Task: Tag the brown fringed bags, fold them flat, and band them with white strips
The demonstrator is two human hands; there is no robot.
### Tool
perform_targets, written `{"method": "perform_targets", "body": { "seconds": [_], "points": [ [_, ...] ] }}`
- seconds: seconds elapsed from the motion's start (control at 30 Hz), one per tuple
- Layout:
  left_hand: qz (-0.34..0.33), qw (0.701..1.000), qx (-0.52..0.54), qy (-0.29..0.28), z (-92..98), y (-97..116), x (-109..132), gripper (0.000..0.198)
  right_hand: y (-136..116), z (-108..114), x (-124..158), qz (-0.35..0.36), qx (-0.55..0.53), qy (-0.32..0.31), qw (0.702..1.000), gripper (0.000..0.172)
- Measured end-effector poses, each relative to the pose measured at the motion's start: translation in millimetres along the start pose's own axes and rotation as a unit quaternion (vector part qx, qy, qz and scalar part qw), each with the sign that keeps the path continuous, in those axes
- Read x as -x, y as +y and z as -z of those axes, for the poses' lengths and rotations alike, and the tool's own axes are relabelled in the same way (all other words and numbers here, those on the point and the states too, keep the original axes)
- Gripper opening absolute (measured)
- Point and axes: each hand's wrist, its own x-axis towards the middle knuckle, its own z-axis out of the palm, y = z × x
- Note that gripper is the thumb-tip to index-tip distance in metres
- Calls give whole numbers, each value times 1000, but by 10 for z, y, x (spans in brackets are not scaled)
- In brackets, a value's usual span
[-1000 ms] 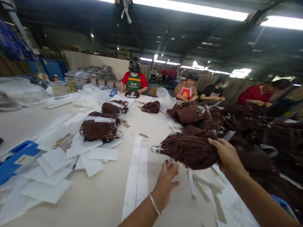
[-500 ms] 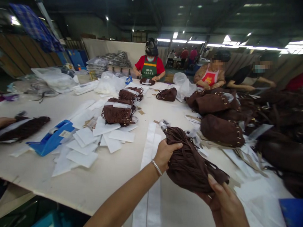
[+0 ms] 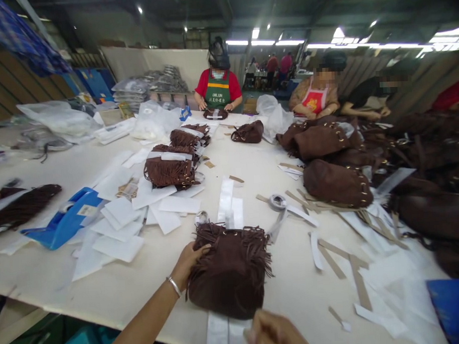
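The left hand [image 3: 189, 263] has its fingers clamped on the left edge of the brown fringed bag [image 3: 230, 275], which lies on the counter [image 3: 290, 295] just right of them, covering the middle of some long white strips [image 3: 225, 193]. The right hand [image 3: 276, 333] is just beside the bag's near end, its fingers curled (they are blurred, so I cannot tell whether they pinch anything). Left of the left fingers spread loose white sheets [image 3: 119, 247], with a blue tape dispenser [image 3: 63, 221] farther left. Two banded fringed bundles [image 3: 168, 171] block the space beyond those sheets. A small roll [image 3: 278, 202] sits past the bag, ahead of the right fingers. Right of those lie tan strips [image 3: 360, 288] and, farther out, heaped brown bags [image 3: 336, 184].
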Motion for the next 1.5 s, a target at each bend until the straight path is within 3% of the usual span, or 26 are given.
{"method": "perform_targets", "body": {
  "seconds": [0.03, 0.1, 0.13, 0.17, 0.23, 0.27, 0.33, 0.43, 0.53, 0.67, 0.73, 0.83, 0.9, 0.93, 1.0, 1.03, 1.07, 1.1, 1.2, 1.23, 1.33, 1.5],
  "points": [
    [-6, 1000, -6, 7, 3, -20, 0, 53, -162, 85, 35, 36, 82, 77, 993, 44],
    [-13, 999, -30, 33, -10, -39, 21, 61, -436, 185, 48, 121, 230, 231, 938, 28],
    [-17, 997, -48, 50, -16, -37, 40, 65, -517, 200, 20, 164, 289, 273, 903, 26],
    [-20, 995, -68, 70, -18, -27, 65, 69, -551, 200, -28, 201, 338, 282, 875, 35],
    [-42, 987, -109, 108, -2, 11, 148, 74, -496, 185, -153, 240, 407, 227, 851, 63],
    [-65, 982, -128, 124, 13, 35, 215, 74, -429, 188, -212, 239, 428, 188, 852, 68],
    [-134, 966, -169, 145, 46, 72, 406, 65, -285, 232, -298, 206, 441, 142, 862, 61],
    [-228, 934, -201, 188, 53, 20, 778, 52, -184, 360, -345, 157, 437, 147, 873, 39],
    [-186, 943, -165, 223, -16, -213, 1066, 56, -217, 420, -362, 149, 453, 149, 867, 27],
    [-78, 981, -134, 119, -105, -564, 1113, 58, -226, 424, -363, 157, 440, 128, 875, 38],
    [-85, 981, -155, 86, -92, -642, 1063, 42, -201, 524, -336, 160, 416, 111, 889, 47],
    [-106, 976, -177, 65, -10, -648, 1013, 22, -200, 817, -235, 112, 396, 100, 906, 44],
    [-110, 978, -170, 50, 50, -638, 1006, 21, -249, 979, -124, 52, 462, 147, 873, 39],
    [-111, 980, -158, 42, 73, -640, 1009, 23, -285, 1010, -63, 33, 516, 193, 834, 37],
    [-108, 986, -124, 27, 95, -664, 1028, 27, -364, 945, 37, 56, 600, 286, 745, 37],
    [-103, 989, -106, 25, 94, -682, 1045, 29, -398, 858, 62, 94, 611, 309, 722, 39],
    [-97, 991, -91, 26, 85, -699, 1065, 32, -422, 750, 63, 136, 604, 308, 723, 43],
    [-90, 992, -81, 31, 70, -711, 1088, 34, -434, 637, 37, 170, 583, 283, 742, 50],
    [-85, 988, -114, 58, 21, -684, 1140, 39, -407, 412, -185, 170, 513, 164, 826, 70],
    [-90, 985, -131, 68, 10, -651, 1142, 39, -389, 398, -286, 148, 495, 124, 847, 67],
    [-109, 977, -150, 104, 0, -513, 1098, 39, -371, 497, -551, 115, 441, 54, 889, 34],
    [-118, 977, -98, 150, -129, -459, 1051, 46, -429, 626, -678, 137, 397, 93, 903, 24]
  ]
}}
